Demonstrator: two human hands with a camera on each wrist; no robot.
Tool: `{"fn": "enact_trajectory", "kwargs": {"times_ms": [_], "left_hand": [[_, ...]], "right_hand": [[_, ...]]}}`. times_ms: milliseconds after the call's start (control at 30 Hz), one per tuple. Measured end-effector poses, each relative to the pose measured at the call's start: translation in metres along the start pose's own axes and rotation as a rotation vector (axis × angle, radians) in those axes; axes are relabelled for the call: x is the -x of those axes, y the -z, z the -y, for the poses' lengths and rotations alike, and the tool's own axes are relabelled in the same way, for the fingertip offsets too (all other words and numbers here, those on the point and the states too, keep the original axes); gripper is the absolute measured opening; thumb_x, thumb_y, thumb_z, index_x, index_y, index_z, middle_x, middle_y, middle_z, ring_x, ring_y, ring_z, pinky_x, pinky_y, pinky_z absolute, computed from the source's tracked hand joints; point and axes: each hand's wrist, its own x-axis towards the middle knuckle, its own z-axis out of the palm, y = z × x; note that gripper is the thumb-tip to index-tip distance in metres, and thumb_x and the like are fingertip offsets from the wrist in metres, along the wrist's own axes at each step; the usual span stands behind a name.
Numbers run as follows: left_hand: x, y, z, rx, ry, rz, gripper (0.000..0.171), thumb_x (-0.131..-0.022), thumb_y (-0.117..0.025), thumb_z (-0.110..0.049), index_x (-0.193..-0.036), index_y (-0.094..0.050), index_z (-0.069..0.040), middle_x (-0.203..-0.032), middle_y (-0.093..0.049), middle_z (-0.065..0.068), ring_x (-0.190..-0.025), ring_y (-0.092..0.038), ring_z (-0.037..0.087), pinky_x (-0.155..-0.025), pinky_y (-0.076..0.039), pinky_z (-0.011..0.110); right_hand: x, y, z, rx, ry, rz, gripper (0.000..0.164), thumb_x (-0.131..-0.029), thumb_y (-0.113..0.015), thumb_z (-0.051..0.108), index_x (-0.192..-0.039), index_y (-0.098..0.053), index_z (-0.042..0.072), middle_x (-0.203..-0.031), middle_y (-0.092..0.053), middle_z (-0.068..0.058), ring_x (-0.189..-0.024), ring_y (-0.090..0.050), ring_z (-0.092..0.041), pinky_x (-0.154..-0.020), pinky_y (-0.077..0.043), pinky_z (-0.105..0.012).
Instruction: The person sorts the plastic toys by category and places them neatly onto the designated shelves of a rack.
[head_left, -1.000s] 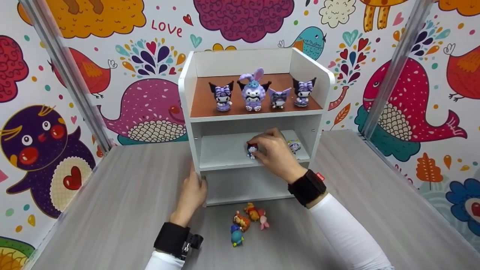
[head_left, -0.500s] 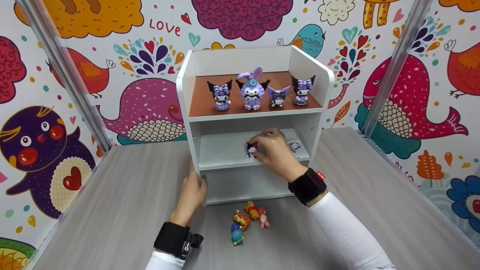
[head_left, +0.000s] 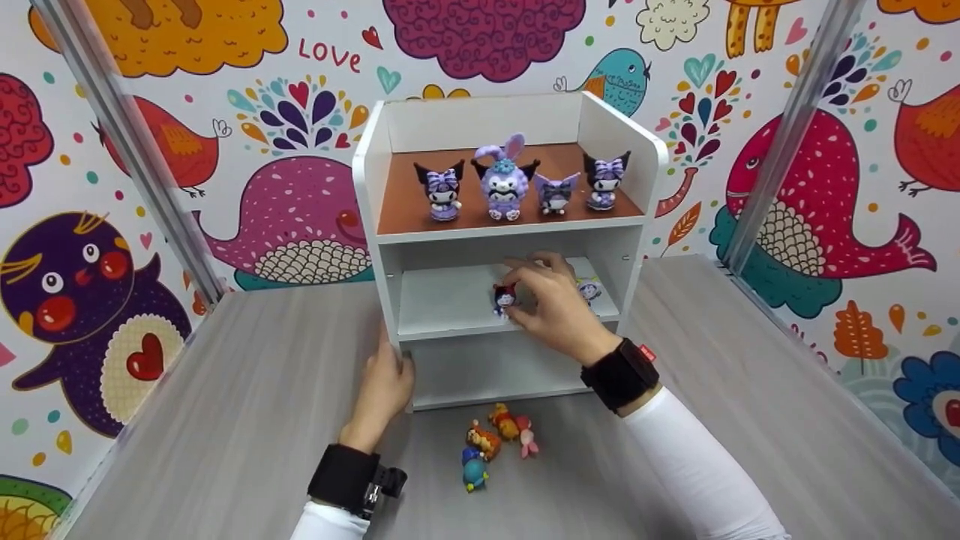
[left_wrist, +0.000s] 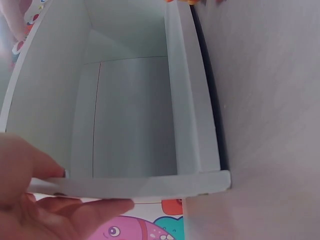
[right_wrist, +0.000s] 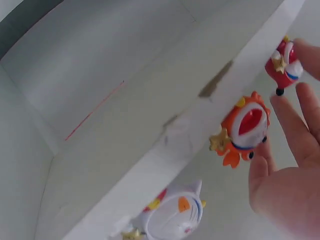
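Only the right wrist view shows the orange figurine (right_wrist: 246,125) behind the right hand (head_left: 559,304). Between its slightly parted thumb and forefinger, contact unclear, a red-and-black figurine (head_left: 504,298) stands mid-shelf; the left hand (head_left: 388,379) grips the shelf unit's (head_left: 619,131) side.

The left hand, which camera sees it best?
The left wrist view: it shows the left hand large and close, gripping the edge of the white shelf. The head view shows it smaller, from above; the right wrist view doesn't show it.
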Motion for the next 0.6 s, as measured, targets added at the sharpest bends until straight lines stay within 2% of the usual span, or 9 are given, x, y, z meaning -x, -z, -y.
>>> {"fn": "enact_trajectory", "kwargs": {"times_ms": [67,167,300,400,433,500,600], "left_hand": [[0.000,0.001,0.000,0.004,0.002,-0.001,0.072,-0.092,-0.050,0.008,-0.156,-0.017,0.005,-0.104,-0.066,0.040,-0.072,-0.070,0.037,-0.059,-0.051,0.044],[0.000,0.001,-0.001,0.014,0.003,0.004,0.070,-0.093,-0.049,0.008,-0.156,-0.018,0.005,-0.109,-0.065,0.041,-0.070,-0.070,0.035,-0.057,-0.051,0.042],[0.000,0.001,-0.003,0.017,0.004,0.008,0.069,-0.092,-0.049,0.008,-0.155,-0.020,0.006,-0.093,-0.068,0.035,-0.058,-0.063,0.025,-0.051,-0.046,0.035],[0.001,0.001,-0.002,0.012,0.006,0.008,0.068,-0.092,-0.049,0.008,-0.154,-0.021,0.006,-0.091,-0.068,0.035,-0.059,-0.061,0.024,-0.052,-0.046,0.037],[0.001,0.001,-0.002,0.011,0.003,0.004,0.068,-0.092,-0.049,0.008,-0.154,-0.022,0.007,-0.096,-0.068,0.036,-0.061,-0.064,0.026,-0.053,-0.048,0.038],[0.001,0.001,-0.002,0.012,0.004,0.000,0.067,-0.092,-0.049,0.008,-0.153,-0.023,0.007,-0.104,-0.067,0.038,-0.064,-0.066,0.029,-0.055,-0.050,0.040],[0.000,0.001,-0.003,0.017,0.009,0.001,0.067,-0.092,-0.049,0.007,-0.154,-0.023,0.007,-0.110,-0.065,0.040,-0.071,-0.069,0.033,-0.058,-0.052,0.044]], "right_hand": [[0.003,0.003,0.004,-0.011,0.022,-0.049,0.025,-0.081,-0.081,0.006,-0.102,-0.067,0.007,-0.137,-0.064,-0.015,-0.126,-0.050,-0.039,-0.110,-0.032,-0.054],[0.010,0.007,0.015,-0.001,0.075,-0.152,0.018,-0.082,-0.079,0.006,-0.093,-0.065,0.006,-0.136,-0.064,-0.016,-0.123,-0.049,-0.036,-0.107,-0.035,-0.051],[0.027,0.008,0.029,0.029,0.179,-0.218,0.019,-0.078,-0.077,0.006,-0.078,-0.059,0.009,-0.120,-0.070,-0.013,-0.112,-0.055,-0.030,-0.101,-0.038,-0.048],[0.041,0.004,0.036,0.037,0.255,-0.172,0.023,-0.075,-0.079,0.007,-0.074,-0.056,0.012,-0.106,-0.071,-0.009,-0.101,-0.060,-0.025,-0.093,-0.042,-0.044],[0.045,0.002,0.038,0.036,0.277,-0.144,0.025,-0.074,-0.080,0.008,-0.073,-0.055,0.012,-0.102,-0.071,-0.007,-0.098,-0.061,-0.022,-0.090,-0.044,-0.042],[0.052,-0.002,0.040,0.034,0.311,-0.068,0.026,-0.075,-0.081,0.009,-0.071,-0.056,0.014,-0.092,-0.070,-0.002,-0.088,-0.061,-0.017,-0.083,-0.048,-0.035],[0.059,-0.009,0.041,0.010,0.332,0.062,0.032,-0.078,-0.081,0.009,-0.066,-0.052,0.015,-0.072,-0.059,0.004,-0.070,-0.052,-0.010,-0.067,-0.044,-0.024]]}}
